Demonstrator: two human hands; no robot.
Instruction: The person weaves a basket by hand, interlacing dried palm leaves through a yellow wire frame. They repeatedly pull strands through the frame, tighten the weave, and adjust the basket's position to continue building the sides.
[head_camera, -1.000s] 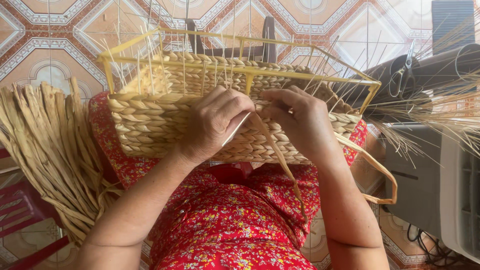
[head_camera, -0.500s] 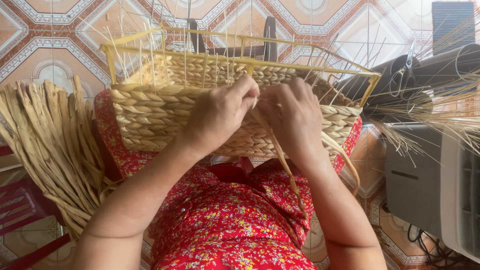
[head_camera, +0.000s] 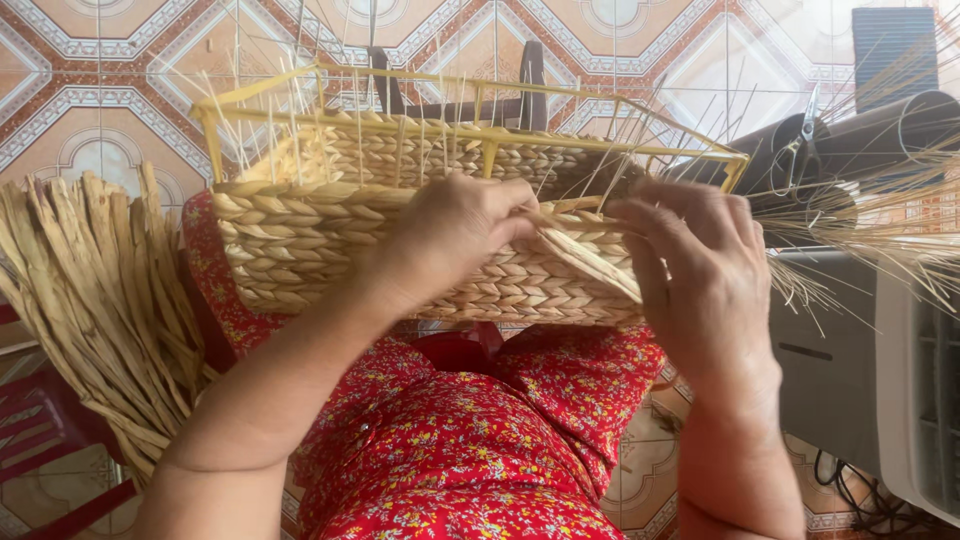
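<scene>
We see the strand (head_camera: 592, 262) lying flat on the front wall of the basket (head_camera: 300, 250), near its upper edge. Its long axis runs from about 10 o'clock down to 4 o'clock, from one hand to the other. Our left hand (head_camera: 450, 240) is at the upper end; its fingers are closed and pinch the strand against the woven rows. Our right hand (head_camera: 700, 280) is at the lower end, at 3 o'clock from the left one. Its fingers are half curled over the strand and touch it, but we cannot tell if they really grip it. Both hands are equally close to the strand. The basket rests on our lap, with thin stakes (head_camera: 420, 130) standing up through a yellow frame (head_camera: 470, 130). A bundle (head_camera: 90, 290) of dry fibre lies at 9 o'clock, and scissors (head_camera: 800, 145) at 2 o'clock.
</scene>
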